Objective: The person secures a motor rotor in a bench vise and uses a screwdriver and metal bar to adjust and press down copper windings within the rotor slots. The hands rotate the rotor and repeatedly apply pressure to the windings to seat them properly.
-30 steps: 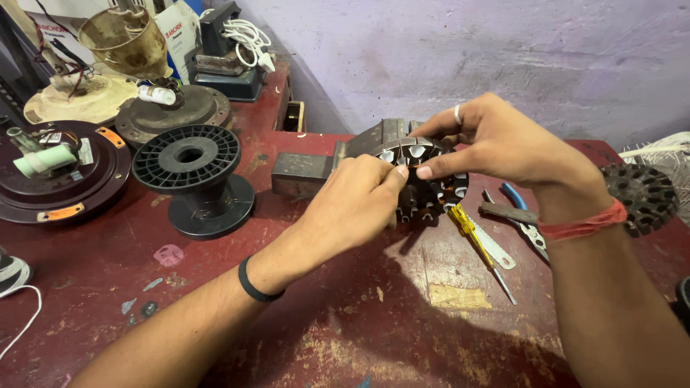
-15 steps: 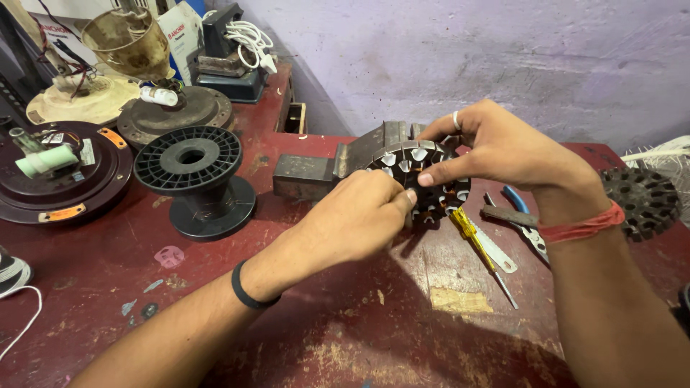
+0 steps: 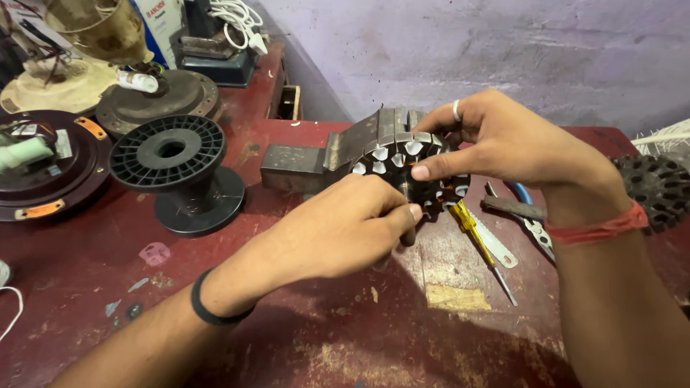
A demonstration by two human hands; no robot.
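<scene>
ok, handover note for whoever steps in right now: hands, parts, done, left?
Left hand: fingertips pinched at the lower edge of the slotted stator core.
Right hand: grips the core from above, thumb across its face.
Core is held just above the red bench, by the metal block.
Done: several upper slots have white liners.
Left: lower slots look dark; count unclear.

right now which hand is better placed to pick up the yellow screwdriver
Right, probably. The right hand grips the slotted core almost directly above the screwdriver, which lies just below its wrist. The left hand is pinching at the core's lower edge and would have to cross under the right arm.
</scene>
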